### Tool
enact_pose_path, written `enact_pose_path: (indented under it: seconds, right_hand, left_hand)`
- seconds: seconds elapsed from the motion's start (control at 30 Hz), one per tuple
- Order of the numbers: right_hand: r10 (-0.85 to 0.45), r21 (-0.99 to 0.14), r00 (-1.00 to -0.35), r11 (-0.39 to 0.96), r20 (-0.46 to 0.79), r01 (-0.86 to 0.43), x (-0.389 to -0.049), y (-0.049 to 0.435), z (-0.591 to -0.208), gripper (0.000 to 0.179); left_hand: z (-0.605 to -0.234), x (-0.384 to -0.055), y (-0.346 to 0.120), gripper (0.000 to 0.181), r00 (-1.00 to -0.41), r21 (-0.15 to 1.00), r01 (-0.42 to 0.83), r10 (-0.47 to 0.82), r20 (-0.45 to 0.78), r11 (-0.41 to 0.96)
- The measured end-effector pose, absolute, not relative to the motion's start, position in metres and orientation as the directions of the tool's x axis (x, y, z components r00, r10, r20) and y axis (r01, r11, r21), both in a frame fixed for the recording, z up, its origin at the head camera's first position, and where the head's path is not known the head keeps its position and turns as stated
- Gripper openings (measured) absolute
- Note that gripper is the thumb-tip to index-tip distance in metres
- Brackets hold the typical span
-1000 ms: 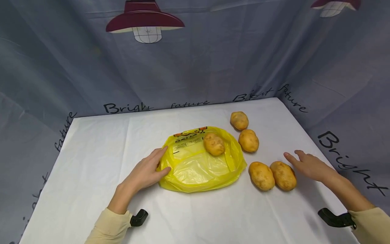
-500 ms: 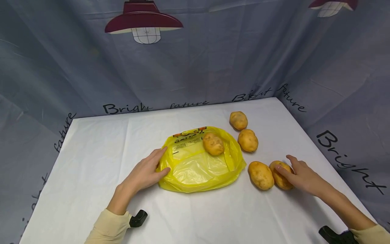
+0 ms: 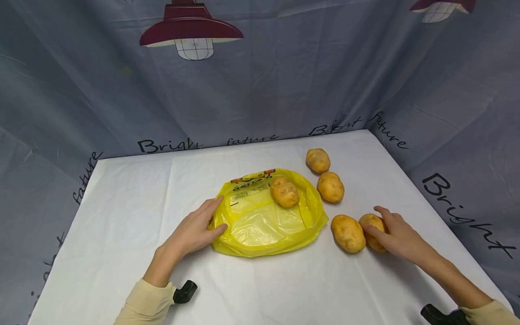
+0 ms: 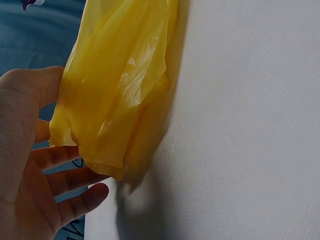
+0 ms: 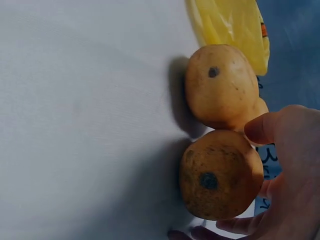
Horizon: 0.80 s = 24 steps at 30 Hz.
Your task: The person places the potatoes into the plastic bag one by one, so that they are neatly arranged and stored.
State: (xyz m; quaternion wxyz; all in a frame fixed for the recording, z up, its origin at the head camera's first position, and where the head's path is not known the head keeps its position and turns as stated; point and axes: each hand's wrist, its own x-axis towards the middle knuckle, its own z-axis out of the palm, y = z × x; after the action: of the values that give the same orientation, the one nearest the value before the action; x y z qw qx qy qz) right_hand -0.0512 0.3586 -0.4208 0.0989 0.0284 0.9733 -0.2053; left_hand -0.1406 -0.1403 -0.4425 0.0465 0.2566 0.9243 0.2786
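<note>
A yellow plastic bag (image 3: 264,225) lies with its mouth spread, one potato (image 3: 285,192) inside at its far right. My left hand (image 3: 197,227) rests at the bag's left rim, thumb and fingers spread apart; in the left wrist view the thumb and first fingers reach behind the yellow film. My right hand (image 3: 396,237) lies round a potato (image 5: 220,175), thumb on its upper left and fingers along its far side. That potato still sits at the table, close against another potato (image 3: 348,234) on its left.
Two more potatoes, a rear one (image 3: 318,160) and a nearer one (image 3: 331,187), lie right of the bag. A white cloth (image 3: 122,216) covers the table. Grey printed curtains (image 3: 260,90) hang behind and at the sides.
My right hand has moved left and down from beside the potato to grip it, thumb and fingers now round it. The left hand and the bag have stayed put.
</note>
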Motion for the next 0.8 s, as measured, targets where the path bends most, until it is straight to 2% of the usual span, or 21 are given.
enact_pose_path:
  seconds: [0.17,0.8]
  right_hand:
    - [0.013,-0.393,-0.981,0.915,-0.196,0.091,-0.0515,0.358,-0.4224,0.07]
    - [0.016,-0.429,-0.978,0.897,-0.208,0.106,-0.0535,0.361,-0.4217,0.067]
  left_hand:
    - [-0.442,-0.1405,-0.1412,0.077,-0.863,0.538,0.451,0.501,0.06,0.712]
    - [-0.4436,-0.1416,-0.1402,0.077,-0.864,0.523,0.452,0.501,0.055,0.723]
